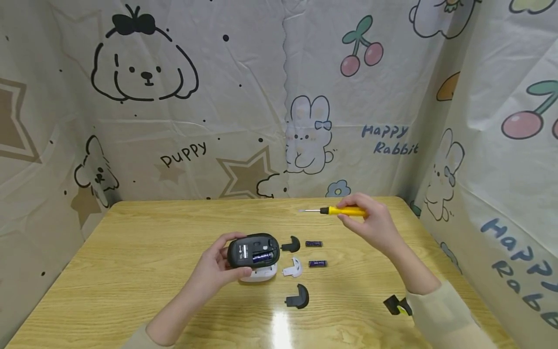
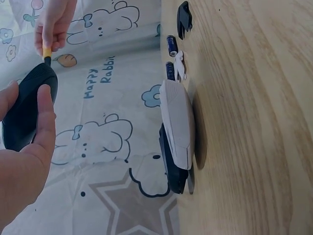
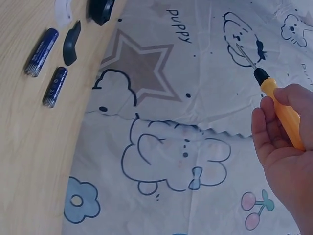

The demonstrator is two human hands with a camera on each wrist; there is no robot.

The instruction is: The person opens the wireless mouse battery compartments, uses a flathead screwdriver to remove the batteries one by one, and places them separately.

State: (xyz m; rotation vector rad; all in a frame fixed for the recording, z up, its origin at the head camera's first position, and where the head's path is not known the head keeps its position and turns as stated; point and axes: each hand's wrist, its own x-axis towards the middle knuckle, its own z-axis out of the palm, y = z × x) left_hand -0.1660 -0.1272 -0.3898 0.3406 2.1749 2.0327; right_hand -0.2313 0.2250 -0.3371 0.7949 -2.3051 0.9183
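My left hand (image 1: 220,264) holds a black computer mouse (image 1: 246,259) above the table, its underside turned up. Its battery bay is uncovered, with a dark blue battery (image 1: 263,257) lying in it. To the right, my right hand (image 1: 375,225) grips a yellow screwdriver (image 1: 346,211) by the handle, its metal shaft pointing left and apart from the mouse. Below the held mouse a white mouse (image 1: 261,276) sits on the table, partly hidden in the head view. The left wrist view shows another black mouse (image 2: 172,169) beside the white one.
Right of the mice lie a black battery cover (image 1: 294,245), a white cover (image 1: 294,268) and a larger-looking black cover (image 1: 300,297). Two loose batteries, one farther (image 1: 314,244) and one nearer (image 1: 317,263), lie beyond them. A small black and yellow-green object (image 1: 394,305) is by the right sleeve.
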